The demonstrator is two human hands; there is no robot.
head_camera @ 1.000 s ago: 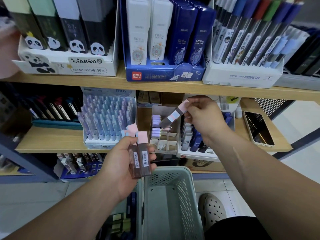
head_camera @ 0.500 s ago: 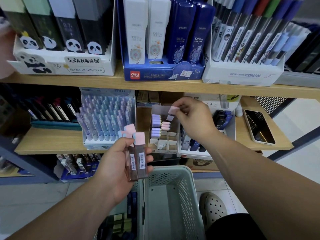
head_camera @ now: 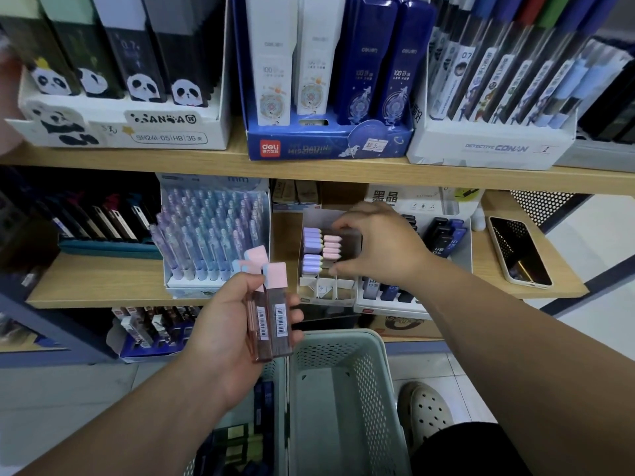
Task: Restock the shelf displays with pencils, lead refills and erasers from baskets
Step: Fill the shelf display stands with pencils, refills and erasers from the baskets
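Your left grip [head_camera: 237, 324] is closed round a small bunch of translucent brown plastic lead-refill cases [head_camera: 275, 321]. Their pink and pale-blue caps point up and their barcodes face you. They stand nearly upright, with the long axis leaning a little away from you toward the shelving.

Your right grip [head_camera: 378, 245] is spread wide, thumb low and fingers high, over the right side of the small white cardboard display box [head_camera: 326, 297] on the wooden middle shelf [head_camera: 96, 280]. I see nothing pinched in it.

The held cases lie down and to the left of that right grip, near it but apart, just in front of the box. Inside the box, lilac-capped cases [head_camera: 312, 249] and pink-capped cases [head_camera: 332, 247] sit stacked at the back, and the front slots show bare dividers.

The next pick probably means bringing your right grip back down-left to take one case by its cap. You would then tip the case's long axis to match the slots.
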